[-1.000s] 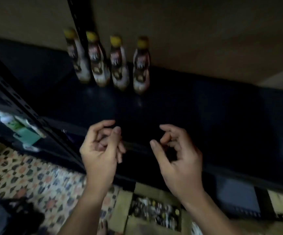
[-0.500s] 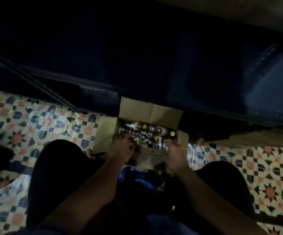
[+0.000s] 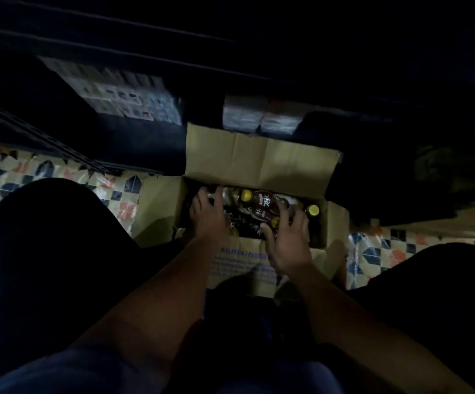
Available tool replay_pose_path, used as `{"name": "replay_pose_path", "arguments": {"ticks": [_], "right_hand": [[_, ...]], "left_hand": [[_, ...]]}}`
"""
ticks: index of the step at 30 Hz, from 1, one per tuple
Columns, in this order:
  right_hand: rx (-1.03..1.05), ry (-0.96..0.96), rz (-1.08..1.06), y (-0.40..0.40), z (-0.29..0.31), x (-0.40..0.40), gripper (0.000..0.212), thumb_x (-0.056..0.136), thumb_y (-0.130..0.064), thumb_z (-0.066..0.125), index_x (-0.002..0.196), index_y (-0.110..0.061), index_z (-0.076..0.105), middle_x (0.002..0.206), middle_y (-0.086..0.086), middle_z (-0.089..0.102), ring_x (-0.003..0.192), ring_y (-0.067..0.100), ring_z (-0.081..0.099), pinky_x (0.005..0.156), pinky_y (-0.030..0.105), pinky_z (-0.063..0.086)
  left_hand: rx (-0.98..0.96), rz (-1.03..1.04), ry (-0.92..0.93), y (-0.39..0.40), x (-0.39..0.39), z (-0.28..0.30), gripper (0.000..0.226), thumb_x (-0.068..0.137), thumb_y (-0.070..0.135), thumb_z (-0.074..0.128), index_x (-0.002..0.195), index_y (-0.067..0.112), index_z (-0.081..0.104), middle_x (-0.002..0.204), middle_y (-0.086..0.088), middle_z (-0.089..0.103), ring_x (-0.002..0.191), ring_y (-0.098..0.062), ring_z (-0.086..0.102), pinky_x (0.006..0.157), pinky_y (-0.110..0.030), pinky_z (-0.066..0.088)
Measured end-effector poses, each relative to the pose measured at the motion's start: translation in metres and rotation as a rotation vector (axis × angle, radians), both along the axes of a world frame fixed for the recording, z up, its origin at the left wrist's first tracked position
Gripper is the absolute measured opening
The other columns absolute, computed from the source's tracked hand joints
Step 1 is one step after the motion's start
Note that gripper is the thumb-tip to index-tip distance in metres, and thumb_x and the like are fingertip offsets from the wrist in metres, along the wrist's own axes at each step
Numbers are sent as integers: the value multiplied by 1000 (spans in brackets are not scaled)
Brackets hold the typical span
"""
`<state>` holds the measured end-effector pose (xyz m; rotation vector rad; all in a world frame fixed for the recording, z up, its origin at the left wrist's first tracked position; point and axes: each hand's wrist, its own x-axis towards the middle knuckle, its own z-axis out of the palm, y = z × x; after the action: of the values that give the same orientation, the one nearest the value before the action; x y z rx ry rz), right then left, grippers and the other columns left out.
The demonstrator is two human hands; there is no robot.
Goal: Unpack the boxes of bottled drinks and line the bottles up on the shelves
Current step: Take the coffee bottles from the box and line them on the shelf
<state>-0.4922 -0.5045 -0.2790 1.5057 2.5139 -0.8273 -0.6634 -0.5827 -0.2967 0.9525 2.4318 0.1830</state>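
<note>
An open cardboard box sits on the floor between my knees. Several brown bottles with yellow caps lie in it; one bottle shows its label and another yellow cap is at the right end. My left hand reaches into the left end of the box, its fingertips lost in the dark among the bottles. My right hand lies over the middle bottles, thumb and fingers curled round a yellow-capped bottle. The dark shelf unit stands just behind the box.
Wrapped packs and two more packs sit low in the shelf unit behind the box. Patterned floor tiles show left and right. My left knee and right knee flank the box closely.
The view dropped from the shelf with its row of bottles to the floor. Both hands went from empty in front of the shelf down into the box and now sit deeper among the bottles.
</note>
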Motion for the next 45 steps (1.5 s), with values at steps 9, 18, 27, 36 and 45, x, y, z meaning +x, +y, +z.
{"name": "replay_pose_path", "arguments": {"ticks": [9, 18, 27, 36, 45], "right_hand": [[226, -85, 44, 29, -37, -17, 69, 86, -57, 68, 144, -27, 44, 133, 16, 41, 124, 35, 39, 102, 49, 39], [243, -71, -39, 28, -40, -29, 62, 83, -56, 72, 132, -25, 51, 124, 18, 42, 118, 37, 41, 95, 51, 40], [-9, 124, -104, 31, -37, -17, 55, 97, -53, 53, 144, -26, 44, 145, 9, 36, 134, 30, 38, 115, 49, 27], [-260, 246, -169, 39, -34, -10, 55, 102, -61, 32, 138, -22, 47, 137, 7, 46, 131, 28, 43, 112, 50, 32], [-670, 339, -391, 37, -20, -20, 66, 98, -69, 35, 145, -25, 51, 145, 3, 53, 138, 26, 46, 112, 32, 26]], "left_hand": [[-98, -82, 145, 31, -6, -35, 75, 85, 31, 77, 143, 7, 36, 147, -18, 38, 140, -33, 34, 121, -43, 21], [-65, 108, -138, 21, -14, -25, 101, 60, 77, 81, 139, 23, 47, 154, -11, 14, 140, -37, 24, 117, -50, 30], [205, 350, -281, 23, -18, -29, 45, 76, 32, 89, 96, 5, 59, 140, -20, 41, 120, -35, 51, 103, -40, 46], [372, 697, -435, 31, -12, -12, 71, 71, -6, 81, 122, 15, 36, 142, -12, 23, 117, -25, 41, 95, -30, 46], [400, 929, -672, 28, -17, 3, 109, 75, -4, 76, 150, 34, 6, 148, -20, 24, 129, -36, 39, 107, -49, 47]]}}
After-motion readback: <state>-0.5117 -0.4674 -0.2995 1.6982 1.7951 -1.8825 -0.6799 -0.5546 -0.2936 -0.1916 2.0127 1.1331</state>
